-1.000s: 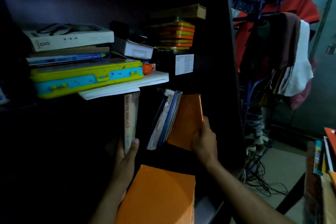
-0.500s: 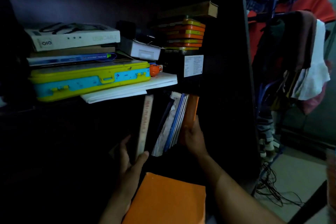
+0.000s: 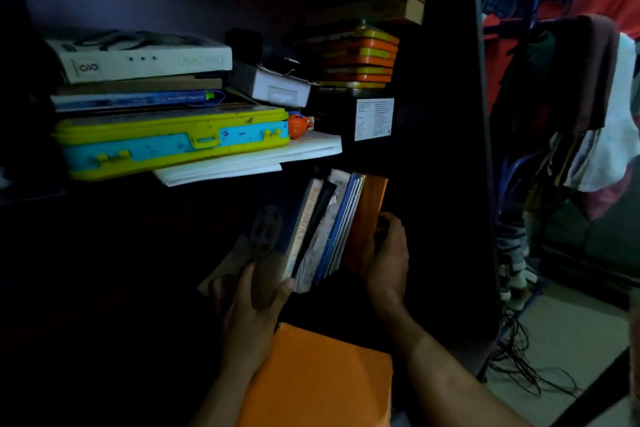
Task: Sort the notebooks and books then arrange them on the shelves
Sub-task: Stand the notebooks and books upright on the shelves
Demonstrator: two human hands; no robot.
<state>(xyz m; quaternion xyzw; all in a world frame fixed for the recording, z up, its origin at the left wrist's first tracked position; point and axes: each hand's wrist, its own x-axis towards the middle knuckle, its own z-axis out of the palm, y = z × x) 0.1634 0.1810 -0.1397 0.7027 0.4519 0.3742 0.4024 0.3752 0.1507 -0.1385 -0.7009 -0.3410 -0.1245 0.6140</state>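
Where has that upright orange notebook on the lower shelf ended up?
The orange notebook stands at the right end of the leaning row of books, beside the cabinet's dark side wall, with the right hand holding it.

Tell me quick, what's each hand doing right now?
Left hand: gripping the leaning book.
Right hand: holding the orange notebook upright.
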